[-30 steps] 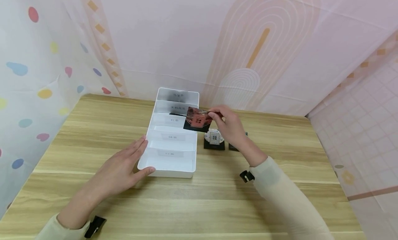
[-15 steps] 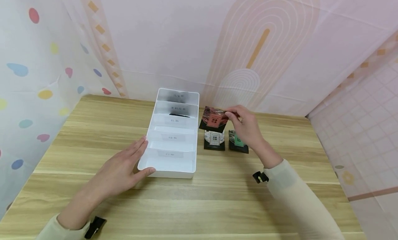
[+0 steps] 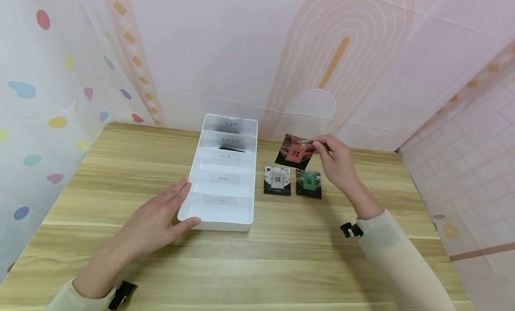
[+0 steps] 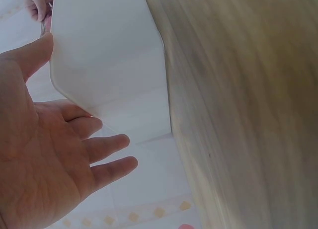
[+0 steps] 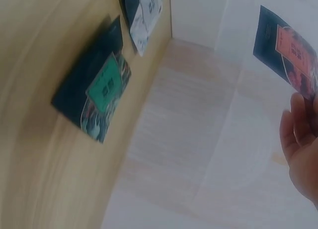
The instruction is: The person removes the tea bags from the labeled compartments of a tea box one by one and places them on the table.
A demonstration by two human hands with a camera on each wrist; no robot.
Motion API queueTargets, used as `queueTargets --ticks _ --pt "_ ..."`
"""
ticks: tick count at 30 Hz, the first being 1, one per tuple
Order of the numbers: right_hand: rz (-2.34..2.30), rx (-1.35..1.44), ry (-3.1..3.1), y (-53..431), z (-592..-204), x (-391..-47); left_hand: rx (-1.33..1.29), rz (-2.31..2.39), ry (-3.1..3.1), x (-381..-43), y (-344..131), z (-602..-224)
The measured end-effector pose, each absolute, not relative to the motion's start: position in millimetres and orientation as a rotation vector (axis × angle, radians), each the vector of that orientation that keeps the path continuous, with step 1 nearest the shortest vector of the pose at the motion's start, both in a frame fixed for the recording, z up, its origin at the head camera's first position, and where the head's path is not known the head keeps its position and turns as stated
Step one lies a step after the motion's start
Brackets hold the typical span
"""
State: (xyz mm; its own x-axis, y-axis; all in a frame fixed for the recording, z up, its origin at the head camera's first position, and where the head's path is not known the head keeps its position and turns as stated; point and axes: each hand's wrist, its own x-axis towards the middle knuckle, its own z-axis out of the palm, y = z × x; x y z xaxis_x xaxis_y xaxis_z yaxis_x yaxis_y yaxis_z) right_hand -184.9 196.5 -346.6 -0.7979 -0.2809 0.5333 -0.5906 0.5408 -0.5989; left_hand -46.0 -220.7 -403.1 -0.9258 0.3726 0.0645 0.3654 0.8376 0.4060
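My right hand point(image 3: 339, 162) pinches a red-and-black tea sachet point(image 3: 295, 152) by its upper right corner, holding it raised behind two others. Flat on the table lie a white-labelled tea sachet point(image 3: 277, 180) and a green-labelled tea sachet point(image 3: 309, 183). The right wrist view shows the red sachet's front and the green sachet point(image 5: 99, 90) closer to the camera. At the near left corner of a white divided box point(image 3: 214, 226), my left hand point(image 3: 154, 221) rests with extended fingers along the side and the thumb over the front rim. In the left wrist view its fingers point(image 4: 107, 148) are spread and fairly straight.
Labelled dividers split the box into several compartments; a dark edge point(image 3: 232, 149) shows at the second one from the back. The wooden table point(image 3: 257, 270) meets a patterned cloth wall point(image 3: 225, 56) at its far edge, with further cloth at both sides.
My right hand has moved right with the red sachet, from over the box's edge to behind the two lying sachets, uncovering the green one. My left hand and the box have stayed in place.
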Motion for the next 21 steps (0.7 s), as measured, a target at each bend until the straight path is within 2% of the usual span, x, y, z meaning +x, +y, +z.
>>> queueTargets --ticks 21 --pt "1.127 0.533 -2.431 249 -351 -180 0.595 0.655 2.992 -46 -221 -403"
